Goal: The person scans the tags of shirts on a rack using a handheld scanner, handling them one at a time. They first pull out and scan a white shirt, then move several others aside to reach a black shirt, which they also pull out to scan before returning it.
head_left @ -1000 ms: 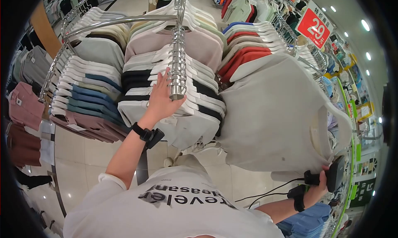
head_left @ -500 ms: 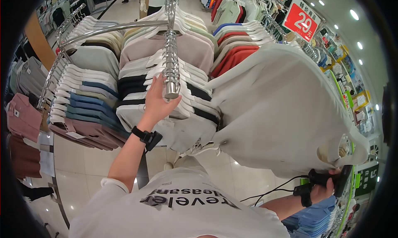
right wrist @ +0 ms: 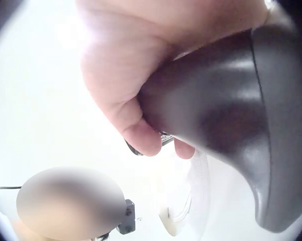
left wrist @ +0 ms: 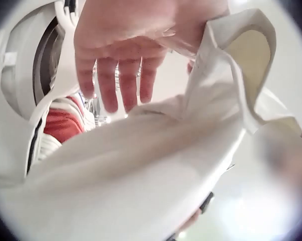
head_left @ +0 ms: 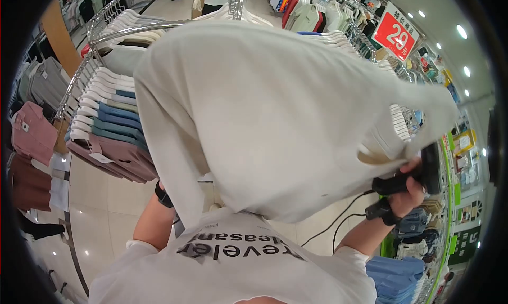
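On the far left the rack (head_left: 100, 18) carries its rows of hung shirts (head_left: 106, 124). The left hand (left wrist: 136, 45) is hidden behind cloth in the head view. The left wrist view shows its fingers (left wrist: 108, 85) straight and side by side, holding nothing, with their tips close above a fold of the cream shirt (head_left: 275, 118). I cannot tell whether they touch it. The shirt spreads wide in the air between the two hands, in front of the rack and on no rail. To the right, the right hand (head_left: 407, 193) has its fingers (right wrist: 141, 135) curled tight round a black device (right wrist: 231, 115). The shirt's neck end hangs just above them, but how it is held there is hidden. As I judge it, the shirt is off the rail and carried, and hanging it or setting it down anywhere is not yet done.
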`<state>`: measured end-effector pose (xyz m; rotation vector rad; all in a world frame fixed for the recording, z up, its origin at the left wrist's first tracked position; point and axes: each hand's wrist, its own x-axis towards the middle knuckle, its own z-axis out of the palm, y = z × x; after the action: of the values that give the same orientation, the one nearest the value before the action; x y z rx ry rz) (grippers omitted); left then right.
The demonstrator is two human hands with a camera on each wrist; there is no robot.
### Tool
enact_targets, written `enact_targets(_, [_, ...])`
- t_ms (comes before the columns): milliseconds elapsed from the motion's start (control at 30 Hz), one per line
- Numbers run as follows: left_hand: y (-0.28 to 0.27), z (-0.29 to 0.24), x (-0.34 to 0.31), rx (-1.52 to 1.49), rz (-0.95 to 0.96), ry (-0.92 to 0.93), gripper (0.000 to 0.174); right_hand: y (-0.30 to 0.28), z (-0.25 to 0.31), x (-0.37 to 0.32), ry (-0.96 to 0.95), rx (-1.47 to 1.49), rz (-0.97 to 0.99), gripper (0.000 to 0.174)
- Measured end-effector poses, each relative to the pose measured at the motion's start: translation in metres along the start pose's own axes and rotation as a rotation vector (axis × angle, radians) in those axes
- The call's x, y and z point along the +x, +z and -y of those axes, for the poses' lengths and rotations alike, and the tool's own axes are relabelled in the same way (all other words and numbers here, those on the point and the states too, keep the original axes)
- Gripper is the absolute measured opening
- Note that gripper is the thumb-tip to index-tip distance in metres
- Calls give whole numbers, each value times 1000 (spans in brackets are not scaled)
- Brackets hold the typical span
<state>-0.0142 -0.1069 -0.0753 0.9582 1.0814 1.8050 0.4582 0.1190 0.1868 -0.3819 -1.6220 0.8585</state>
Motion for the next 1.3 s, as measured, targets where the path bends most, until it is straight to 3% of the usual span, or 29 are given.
enact_targets(67, [-15,-2,-26,-306,44,-113,67,45,4,13,161,82,61,53])
enact_targets(200, [-26,-9,-38,-926,132,-327,73,78,-17,33,234,66,137,49])
enact_targets(233, [-39,-7,-49,-654,152,-280,87,84,-23,36,235,53,123,48])
enact_targets(333, [-38,-42,-70,-668,152,-228,94,94,-40,43,263,33,136,50])
enact_targets(367, [-36,-47,-77,-650,151,-173,108,98,-45,45,287,23,160,54])
enact_targets(400, [-41,-47,-80,-649,146,-174,108,103,-50,47,291,26,162,54])
enact_targets(533, [-62,-47,-89,-335,175,-256,100,128,-60,46,332,-22,219,48])
enact_targets(600, [-63,-48,-89,168,44,-401,66,134,-64,45,356,34,225,42])
enact_targets(633, [-62,-46,-89,166,36,-404,66,134,-70,45,344,31,234,39])
enact_targets(767, [-56,-34,-90,374,-15,-454,39,138,-76,48,380,-25,225,37])
enact_targets(900, [-73,-13,-99,665,-74,-514,31,135,-85,54,380,-58,238,35])
enact_targets(1033, [-95,10,-113,714,-103,-586,30,130,-92,54,380,-34,232,35])
enact_targets(1100, [-106,32,-124,739,-175,-485,32,134,-87,54,363,-9,219,33])
enact_targets(1233, [-136,75,-151,799,-231,-546,32,133,-85,51,371,-31,213,32])
enact_targets(1300, [-150,88,-164,1067,-228,-792,32,134,-82,48,383,-55,223,31])
